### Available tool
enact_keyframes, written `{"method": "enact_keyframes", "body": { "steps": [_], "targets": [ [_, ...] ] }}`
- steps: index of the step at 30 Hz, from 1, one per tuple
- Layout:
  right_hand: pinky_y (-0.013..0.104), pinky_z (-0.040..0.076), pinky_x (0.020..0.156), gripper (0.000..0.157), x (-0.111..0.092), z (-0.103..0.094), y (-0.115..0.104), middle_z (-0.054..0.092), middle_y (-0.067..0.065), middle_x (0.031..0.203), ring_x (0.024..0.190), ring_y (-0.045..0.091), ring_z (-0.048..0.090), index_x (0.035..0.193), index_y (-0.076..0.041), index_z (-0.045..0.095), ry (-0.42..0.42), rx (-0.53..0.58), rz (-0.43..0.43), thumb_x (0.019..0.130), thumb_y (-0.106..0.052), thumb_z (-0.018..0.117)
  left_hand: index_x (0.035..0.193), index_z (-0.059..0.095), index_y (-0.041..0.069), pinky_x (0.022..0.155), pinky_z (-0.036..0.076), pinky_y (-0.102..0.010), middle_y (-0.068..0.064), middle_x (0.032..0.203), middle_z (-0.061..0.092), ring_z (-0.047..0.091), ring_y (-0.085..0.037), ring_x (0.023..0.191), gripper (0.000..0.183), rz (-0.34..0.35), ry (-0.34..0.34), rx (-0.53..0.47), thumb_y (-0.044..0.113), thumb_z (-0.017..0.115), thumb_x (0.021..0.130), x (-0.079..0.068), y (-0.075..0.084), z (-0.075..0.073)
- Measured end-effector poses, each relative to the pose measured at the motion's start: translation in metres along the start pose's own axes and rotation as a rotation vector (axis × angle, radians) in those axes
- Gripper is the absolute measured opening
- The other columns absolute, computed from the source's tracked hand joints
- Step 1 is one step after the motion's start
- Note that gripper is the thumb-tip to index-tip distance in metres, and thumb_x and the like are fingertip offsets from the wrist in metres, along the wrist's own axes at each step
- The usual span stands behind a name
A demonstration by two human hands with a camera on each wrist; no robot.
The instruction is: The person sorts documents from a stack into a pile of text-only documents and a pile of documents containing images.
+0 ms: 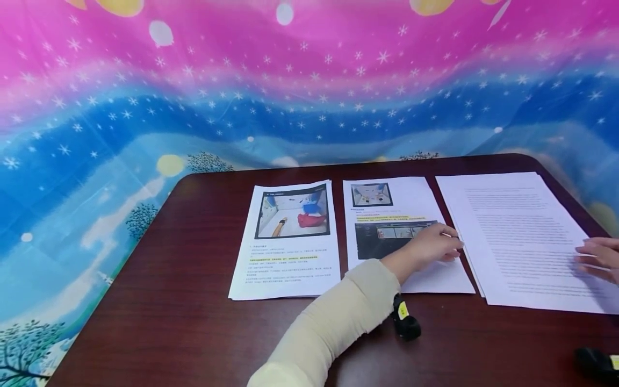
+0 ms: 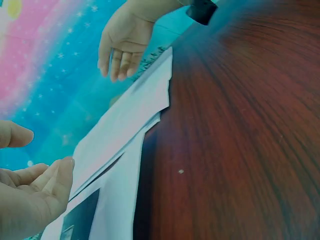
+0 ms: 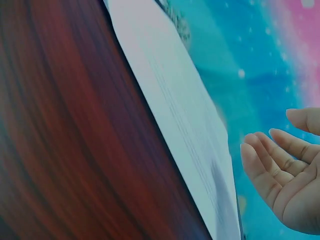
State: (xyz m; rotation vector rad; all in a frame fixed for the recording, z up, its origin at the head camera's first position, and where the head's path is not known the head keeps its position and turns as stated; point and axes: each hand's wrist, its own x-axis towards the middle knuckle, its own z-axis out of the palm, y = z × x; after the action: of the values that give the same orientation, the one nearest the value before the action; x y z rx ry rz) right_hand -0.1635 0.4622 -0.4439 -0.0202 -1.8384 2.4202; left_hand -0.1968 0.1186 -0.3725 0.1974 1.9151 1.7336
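Note:
My left hand (image 1: 427, 247) hovers over the right part of the middle paper stack (image 1: 411, 277), its fingertips by the left edge of the right stack (image 1: 512, 231). In the left wrist view its thumb stands apart from loosely bent fingers (image 2: 47, 185), with nothing between them. At the right side of the text-covered right stack is my right hand (image 1: 599, 260), partly cut off by the frame. Its fingers are relaxed and hold nothing, as the right wrist view shows.
A third stack of printed pages (image 1: 285, 269), with a large picture on top, lies at the left on the dark wooden table (image 1: 169, 301). A patterned pink and blue cloth (image 1: 290, 80) hangs behind the table. A black wrist device (image 1: 405, 320) sits under the left sleeve.

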Motion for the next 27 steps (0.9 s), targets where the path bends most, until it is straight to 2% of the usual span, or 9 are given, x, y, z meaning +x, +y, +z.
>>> {"method": "enact_keyframes", "body": {
  "steps": [2,5,9,10,13,16,20,23,27],
  "targets": [
    [0.020,0.048,0.048,0.016,-0.001,0.014,0.001,0.064,-0.005,0.072,0.059,0.008,0.061,0.087,-0.013,0.058,0.043,-0.073,-0.040,0.088,-0.003,0.045,0.103,0.053,0.001,0.062,0.049,-0.024,-0.006,0.083,0.059,0.060,-0.018,0.076,0.022,0.004,-0.006,-0.029,0.007,0.056,0.082,-0.003,0.002,-0.006],
    [0.016,0.046,0.047,0.008,-0.001,0.032,0.003,0.061,-0.014,0.074,0.059,0.002,0.059,0.092,-0.017,0.054,0.119,-0.323,-0.064,0.087,-0.012,0.050,0.106,0.052,0.001,0.063,0.048,-0.023,-0.004,0.084,0.059,0.060,-0.018,0.076,0.024,0.012,-0.003,-0.048,0.008,0.054,0.083,-0.008,0.005,-0.015],
    [0.013,0.044,0.050,0.014,0.001,0.050,0.006,0.058,-0.019,0.077,0.063,-0.002,0.058,0.100,-0.015,0.050,0.153,-0.531,-0.062,0.087,-0.019,0.050,0.108,0.051,0.001,0.063,0.048,-0.023,-0.002,0.085,0.058,0.059,-0.016,0.074,0.025,0.042,-0.006,-0.072,0.009,0.053,0.084,-0.012,0.005,-0.027],
    [0.012,0.044,0.051,0.016,0.001,0.054,0.007,0.058,-0.019,0.079,0.064,-0.001,0.058,0.102,-0.014,0.050,0.150,-0.549,-0.066,0.087,-0.020,0.050,0.108,0.051,0.001,0.063,0.048,-0.023,-0.002,0.085,0.057,0.059,-0.015,0.074,0.026,0.046,-0.007,-0.075,0.009,0.053,0.084,-0.014,0.004,-0.030],
    [0.012,0.043,0.054,0.022,0.001,0.067,0.008,0.059,-0.019,0.082,0.068,-0.001,0.059,0.106,-0.010,0.049,0.116,-0.560,-0.061,0.087,-0.022,0.050,0.109,0.050,0.000,0.065,0.048,-0.024,-0.001,0.085,0.056,0.059,-0.016,0.075,0.027,0.055,-0.013,-0.100,0.009,0.053,0.084,-0.018,0.002,-0.040],
    [0.014,0.045,0.057,0.025,0.002,0.081,0.008,0.062,-0.011,0.085,0.071,0.003,0.060,0.108,-0.004,0.049,0.041,-0.426,-0.081,0.087,-0.017,0.051,0.110,0.049,-0.003,0.067,0.048,-0.026,-0.001,0.085,0.056,0.059,-0.018,0.077,0.029,0.068,-0.017,-0.132,0.008,0.054,0.083,-0.023,0.002,-0.049],
    [0.019,0.048,0.060,0.028,0.004,0.101,0.009,0.064,-0.001,0.089,0.075,0.009,0.061,0.109,0.004,0.047,-0.077,-0.212,-0.072,0.087,-0.011,0.051,0.112,0.048,-0.003,0.069,0.048,-0.027,-0.003,0.088,0.057,0.058,-0.018,0.078,0.032,0.077,-0.015,-0.128,0.009,0.054,0.084,-0.031,0.002,-0.061],
    [0.022,0.049,0.062,0.033,0.004,0.117,0.011,0.063,0.000,0.091,0.078,0.011,0.061,0.112,0.006,0.043,-0.122,-0.211,-0.033,0.087,-0.014,0.050,0.113,0.047,-0.002,0.070,0.048,-0.026,-0.005,0.092,0.057,0.058,-0.016,0.078,0.033,0.084,-0.010,-0.091,0.011,0.054,0.084,-0.039,0.002,-0.071],
    [0.025,0.049,0.062,0.036,0.003,0.139,0.015,0.062,-0.001,0.092,0.079,0.011,0.061,0.112,0.005,0.042,-0.140,-0.264,0.009,0.087,-0.019,0.051,0.114,0.048,-0.002,0.070,0.048,-0.026,-0.005,0.095,0.057,0.059,-0.017,0.080,0.034,0.098,0.004,-0.064,0.014,0.055,0.084,-0.048,0.001,-0.083]
  ]
}}
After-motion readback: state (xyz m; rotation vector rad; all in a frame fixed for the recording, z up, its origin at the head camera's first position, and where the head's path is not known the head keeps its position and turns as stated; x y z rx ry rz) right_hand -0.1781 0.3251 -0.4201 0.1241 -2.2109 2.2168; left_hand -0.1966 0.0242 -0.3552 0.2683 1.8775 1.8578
